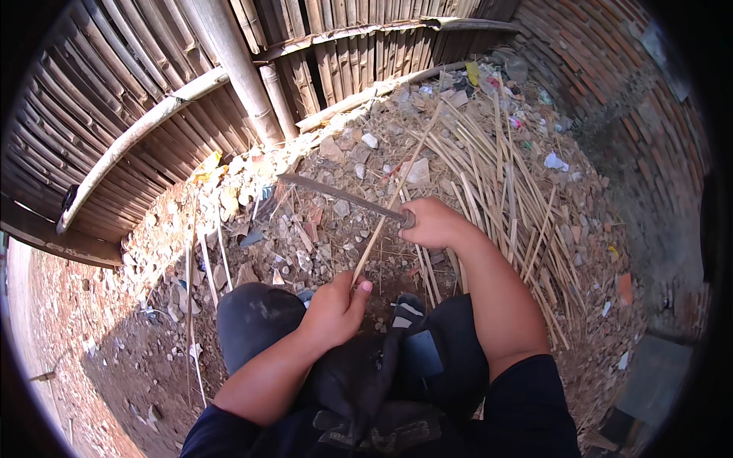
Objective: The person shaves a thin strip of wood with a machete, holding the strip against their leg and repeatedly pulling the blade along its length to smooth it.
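The left hand [334,307] is closed around the lower end of a thin bamboo strip [389,206], which slants up toward one o'clock. The right hand [433,222] grips the handle of a long knife [336,194], whose blade seems to rest across the strip. At two o'clock lies a pile of bamboo strips [500,172] on the rubble-strewn ground [305,237], with a bamboo fence [145,91] at eleven o'clock.

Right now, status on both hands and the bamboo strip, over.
Left hand shut on thin bamboo strip, low end. Right hand shut on knife, blade crossing the strip. Loose bamboo sticks piled right, nothing blocking.
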Available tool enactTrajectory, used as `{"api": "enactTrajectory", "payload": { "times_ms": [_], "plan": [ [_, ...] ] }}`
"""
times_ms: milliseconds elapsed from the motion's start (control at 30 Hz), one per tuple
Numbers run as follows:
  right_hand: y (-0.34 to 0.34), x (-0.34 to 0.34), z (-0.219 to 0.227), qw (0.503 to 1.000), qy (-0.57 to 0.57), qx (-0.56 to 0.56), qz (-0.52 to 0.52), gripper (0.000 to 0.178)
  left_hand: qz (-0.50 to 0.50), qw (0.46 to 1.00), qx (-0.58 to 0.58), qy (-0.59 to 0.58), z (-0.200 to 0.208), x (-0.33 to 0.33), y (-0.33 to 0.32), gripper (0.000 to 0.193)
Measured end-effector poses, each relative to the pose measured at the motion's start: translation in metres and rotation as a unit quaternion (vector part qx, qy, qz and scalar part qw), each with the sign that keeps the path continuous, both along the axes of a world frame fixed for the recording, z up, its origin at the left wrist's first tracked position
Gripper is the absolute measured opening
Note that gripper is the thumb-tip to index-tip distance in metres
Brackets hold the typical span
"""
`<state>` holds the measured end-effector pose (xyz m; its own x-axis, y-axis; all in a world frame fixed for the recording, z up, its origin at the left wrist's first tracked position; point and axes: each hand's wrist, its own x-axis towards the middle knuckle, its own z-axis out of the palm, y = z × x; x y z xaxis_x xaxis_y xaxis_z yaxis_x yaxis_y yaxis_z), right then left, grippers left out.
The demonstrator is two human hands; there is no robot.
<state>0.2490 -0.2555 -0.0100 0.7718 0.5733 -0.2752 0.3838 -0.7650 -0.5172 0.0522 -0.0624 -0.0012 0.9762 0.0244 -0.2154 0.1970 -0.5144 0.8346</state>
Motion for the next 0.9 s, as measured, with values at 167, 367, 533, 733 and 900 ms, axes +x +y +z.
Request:
{"api": "enactTrajectory", "payload": {
  "times_ms": [167,367,533,733,900],
  "plan": [
    [0.004,0.006,0.0,0.99,0.104,0.01,0.093,0.036,-0.002,1.0,-0.006,0.001,-0.003,0.005,-0.002,0.031],
    [0.028,-0.015,0.019,0.996,0.011,-0.012,0.083,0.032,0.025,1.0,-0.004,-0.006,-0.007,0.001,0.006,0.031],
    [0.023,-0.008,0.014,0.997,0.026,-0.017,0.067,0.03,0.021,1.0,0.005,-0.009,-0.009,0.005,0.003,0.03],
    [-0.004,0.016,-0.003,1.0,0.003,-0.01,-0.013,0.033,0.015,1.0,-0.014,0.005,-0.005,-0.001,0.001,0.031],
    [0.007,-0.008,0.021,0.998,0.027,-0.045,0.045,0.04,0.006,0.999,-0.014,0.033,0.002,0.004,0.001,0.032]
  ]
}}
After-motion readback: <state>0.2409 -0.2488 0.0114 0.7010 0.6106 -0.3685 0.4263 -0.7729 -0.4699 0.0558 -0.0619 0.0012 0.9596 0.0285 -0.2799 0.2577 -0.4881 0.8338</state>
